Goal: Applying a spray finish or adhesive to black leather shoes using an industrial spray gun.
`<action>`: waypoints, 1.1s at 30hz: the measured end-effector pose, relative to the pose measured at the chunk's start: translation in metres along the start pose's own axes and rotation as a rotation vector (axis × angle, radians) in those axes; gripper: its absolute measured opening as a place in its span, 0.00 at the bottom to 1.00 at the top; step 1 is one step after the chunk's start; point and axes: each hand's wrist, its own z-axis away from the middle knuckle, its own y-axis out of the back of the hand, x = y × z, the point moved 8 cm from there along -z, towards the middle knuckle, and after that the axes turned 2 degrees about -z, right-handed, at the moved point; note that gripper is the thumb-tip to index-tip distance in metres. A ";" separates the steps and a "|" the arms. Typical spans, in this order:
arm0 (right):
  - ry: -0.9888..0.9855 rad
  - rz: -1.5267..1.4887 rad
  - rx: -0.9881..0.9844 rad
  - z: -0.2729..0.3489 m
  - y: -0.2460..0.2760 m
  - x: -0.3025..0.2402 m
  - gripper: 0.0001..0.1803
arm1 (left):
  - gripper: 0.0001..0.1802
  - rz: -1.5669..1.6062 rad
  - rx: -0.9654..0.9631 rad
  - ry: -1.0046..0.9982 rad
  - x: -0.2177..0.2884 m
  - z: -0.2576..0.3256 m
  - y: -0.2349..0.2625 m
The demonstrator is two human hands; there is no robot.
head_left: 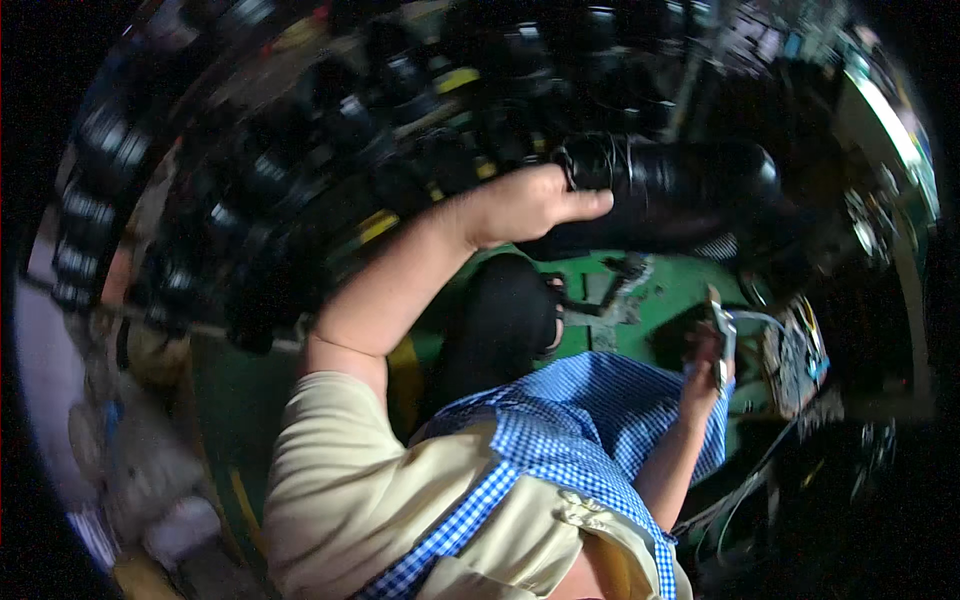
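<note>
My left hand reaches out ahead of me and is closed on the near end of a shiny black boot, with the thumb pointing right along it. The boot lies nearly level, its rounded end to the right, and its dark underside blends into the shadow. Lower on the right, my right hand is closed around a slim silver metal tool, held upright. The tool's exact kind is not clear, and blur softens the fingers. A thin pale hose or cable runs close to its upper part.
Racks with several black boots curve across the far and left side, some with yellow pieces. Below the boot is a green surface with a dark metal fitting. Cables and a worn board stand at right. Pale bundles lie at lower left.
</note>
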 end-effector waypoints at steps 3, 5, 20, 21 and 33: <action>-0.108 -0.050 0.024 -0.010 0.006 0.005 0.39 | 0.18 -0.169 0.187 0.080 -0.032 0.085 0.032; -0.079 -0.078 -0.036 -0.021 0.002 -0.007 0.36 | 0.17 -0.269 0.349 -0.211 -0.034 0.139 0.039; -0.084 -0.333 0.051 -0.048 0.012 0.047 0.29 | 0.21 0.112 1.264 0.325 -0.155 0.278 0.099; -0.114 -0.309 0.075 -0.044 0.017 0.053 0.29 | 0.22 0.464 1.268 0.302 -0.140 0.245 0.098; -0.032 -0.165 0.081 -0.049 -0.010 -0.002 0.31 | 0.23 0.694 1.256 0.154 -0.242 0.198 0.223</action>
